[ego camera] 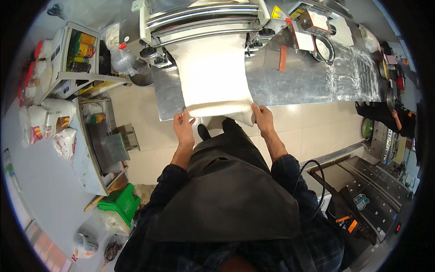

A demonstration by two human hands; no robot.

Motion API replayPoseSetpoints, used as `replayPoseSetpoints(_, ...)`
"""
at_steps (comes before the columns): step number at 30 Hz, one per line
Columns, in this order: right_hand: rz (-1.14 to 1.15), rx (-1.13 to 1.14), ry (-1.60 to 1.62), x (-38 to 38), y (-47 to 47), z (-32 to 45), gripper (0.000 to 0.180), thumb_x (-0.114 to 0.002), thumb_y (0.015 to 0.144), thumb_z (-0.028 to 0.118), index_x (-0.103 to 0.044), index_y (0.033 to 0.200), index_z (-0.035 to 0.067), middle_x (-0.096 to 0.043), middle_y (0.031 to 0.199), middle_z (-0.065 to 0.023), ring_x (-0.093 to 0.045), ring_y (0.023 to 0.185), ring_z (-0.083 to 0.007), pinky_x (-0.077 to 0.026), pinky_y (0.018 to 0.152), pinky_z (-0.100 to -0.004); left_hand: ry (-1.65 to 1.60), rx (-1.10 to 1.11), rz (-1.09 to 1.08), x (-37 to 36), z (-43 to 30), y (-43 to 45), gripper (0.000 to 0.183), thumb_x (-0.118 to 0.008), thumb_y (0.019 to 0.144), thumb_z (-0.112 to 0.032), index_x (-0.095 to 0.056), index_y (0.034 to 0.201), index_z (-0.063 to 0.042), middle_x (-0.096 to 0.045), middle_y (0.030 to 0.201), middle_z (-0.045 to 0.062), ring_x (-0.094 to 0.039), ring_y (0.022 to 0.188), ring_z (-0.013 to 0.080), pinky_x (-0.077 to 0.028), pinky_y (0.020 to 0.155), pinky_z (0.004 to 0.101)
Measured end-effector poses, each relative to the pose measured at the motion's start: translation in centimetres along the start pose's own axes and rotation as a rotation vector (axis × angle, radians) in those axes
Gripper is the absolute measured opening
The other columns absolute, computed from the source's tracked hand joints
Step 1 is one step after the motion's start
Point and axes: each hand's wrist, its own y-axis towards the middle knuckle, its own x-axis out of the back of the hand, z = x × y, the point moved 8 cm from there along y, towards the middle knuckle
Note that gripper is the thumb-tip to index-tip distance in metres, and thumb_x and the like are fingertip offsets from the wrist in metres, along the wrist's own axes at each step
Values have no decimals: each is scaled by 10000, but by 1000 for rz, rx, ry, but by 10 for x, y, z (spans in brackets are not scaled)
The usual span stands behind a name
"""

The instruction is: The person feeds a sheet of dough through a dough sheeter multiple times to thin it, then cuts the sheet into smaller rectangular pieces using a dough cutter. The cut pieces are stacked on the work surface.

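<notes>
A wide sheet of pale dough [215,74] hangs from the metal rollers of a dough sheeter [204,20] and lies over the steel table. Its near end is folded over at the table's front edge. My left hand [184,127] grips the left corner of that fold, thumb on top. On the right corner, my right hand [263,119] pinches the dough between thumb and fingers, and part of the fold sags beside it, past the table edge.
On the steel table [292,88] lies a dough scraper with a red handle [282,57]. Flour dusts the table's right part, near a round sieve [323,49]. A shelf with jars [81,47] stands left, a green bin [120,204] lower left. Another person's arm [397,119] shows far right.
</notes>
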Motion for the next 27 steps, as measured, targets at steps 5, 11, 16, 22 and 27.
replayPoseSetpoints(5,30,16,53,-3,-29,10,398,-723,1046,378,-658,825,53,-581,734,9,-494,664,-81,-405,590,-286,262,-155,7,12,-29,-15,299,-680,1086,-298,-603,999,-22,-621,960,45,-585,889,133,-546,794,351)
replayPoseSetpoints(11,-26,41,-247,-10,-1,-71,524,-697,1032,478,-713,920,-34,-663,775,-42,-580,723,-146,-476,664,-342,422,120,22,46,87,19,510,-670,1069,-413,-647,1093,96,-687,1009,119,-628,917,206,-514,865,385)
replayPoseSetpoints(16,3,-23,-168,-23,1,-98,606,-783,935,536,-709,988,-63,-698,854,-143,-636,808,-231,-512,747,-401,92,249,356,24,91,3,466,-803,974,-269,-676,1254,81,-738,1104,124,-668,960,210,-530,898,355)
replayPoseSetpoints(22,-6,97,-530,-11,9,-109,523,-825,907,413,-743,1144,-46,-750,991,-151,-708,940,-259,-561,851,-393,434,143,420,21,85,15,337,-818,950,-175,-725,1196,35,-749,1117,61,-668,961,160,-524,857,344)
replayPoseSetpoints(27,180,151,-765,-11,5,-58,497,-811,906,395,-759,1146,-37,-781,976,-186,-763,950,-303,-595,872,-398,730,-117,46,51,73,33,314,-783,973,-208,-698,1152,36,-719,1000,56,-663,890,167,-550,828,350)
